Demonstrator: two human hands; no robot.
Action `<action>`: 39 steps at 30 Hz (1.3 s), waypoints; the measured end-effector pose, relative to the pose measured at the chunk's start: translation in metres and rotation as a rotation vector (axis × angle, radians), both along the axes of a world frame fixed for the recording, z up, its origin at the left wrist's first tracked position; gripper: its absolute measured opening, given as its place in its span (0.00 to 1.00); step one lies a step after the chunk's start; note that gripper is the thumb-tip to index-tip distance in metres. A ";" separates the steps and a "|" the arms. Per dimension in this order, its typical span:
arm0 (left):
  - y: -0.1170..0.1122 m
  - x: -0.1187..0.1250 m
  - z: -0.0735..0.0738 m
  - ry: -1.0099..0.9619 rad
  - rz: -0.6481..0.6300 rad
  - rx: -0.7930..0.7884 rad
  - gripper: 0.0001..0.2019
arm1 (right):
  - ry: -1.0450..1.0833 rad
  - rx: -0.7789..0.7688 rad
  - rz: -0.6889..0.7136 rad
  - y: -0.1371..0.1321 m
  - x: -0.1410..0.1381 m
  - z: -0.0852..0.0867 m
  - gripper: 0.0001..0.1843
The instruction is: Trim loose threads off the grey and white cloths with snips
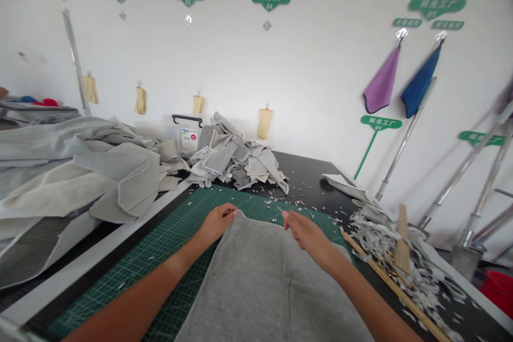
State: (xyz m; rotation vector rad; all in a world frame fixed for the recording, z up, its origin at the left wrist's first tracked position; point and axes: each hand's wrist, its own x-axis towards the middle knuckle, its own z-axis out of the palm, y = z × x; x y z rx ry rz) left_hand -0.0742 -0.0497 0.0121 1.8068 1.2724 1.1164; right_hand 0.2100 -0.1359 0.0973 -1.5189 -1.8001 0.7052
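Note:
A large piece of grey cloth (256,278) stretches from the front edge of view over a green cutting mat (172,256). At its far left corner my left hand (219,220) is closed, fingers pinching the fabric. My right hand (306,232) is closed above the far edge of the cloth, a little to the right. From its fingers pokes a small thin pointed tool (280,209), most of it hidden in the grip, so its exact kind does not show.
Large grey cloths (80,171) are heaped at left, and cut grey pieces (236,155) at the back. Scraps (372,230), a wooden strip (402,240) and a long wooden stick (393,283) lie at right. Small offcuts dot the black table (304,171). Gloves (264,123) hang on the wall.

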 end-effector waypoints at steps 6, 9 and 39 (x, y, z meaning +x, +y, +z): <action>-0.002 0.000 0.000 -0.135 -0.079 0.004 0.14 | -0.139 0.124 0.123 0.023 -0.065 -0.019 0.21; -0.009 0.002 0.006 -0.182 -0.121 -0.009 0.14 | -0.136 0.175 0.103 0.031 -0.078 -0.038 0.20; -0.020 0.008 0.011 -0.199 -0.229 -0.015 0.14 | -0.275 0.254 0.091 0.026 -0.082 -0.061 0.20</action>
